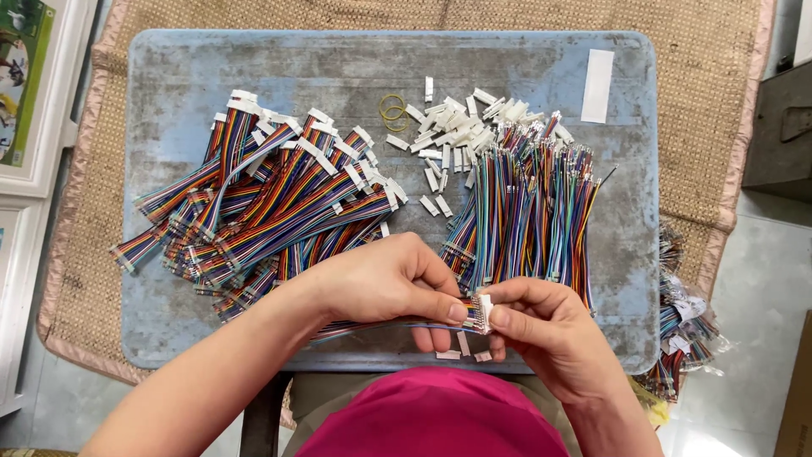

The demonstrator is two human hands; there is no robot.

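left hand point(385, 279) pinching ribbon cable point(372, 326), right hand point(541, 326) gripping white connector point(485, 313)

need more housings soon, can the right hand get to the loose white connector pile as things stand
Probably not right away: the right hand is pinching a white connector with the left hand, and the upright wire bundle lies between it and the white connector pile.

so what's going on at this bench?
A person is working over a grey-blue tray. The left hand pinches a multicoloured ribbon cable near its end, while the right hand holds a small white connector at that end. Terminated cables are piled on the left, loose wire bundles on the right, and spare white housings lie behind.
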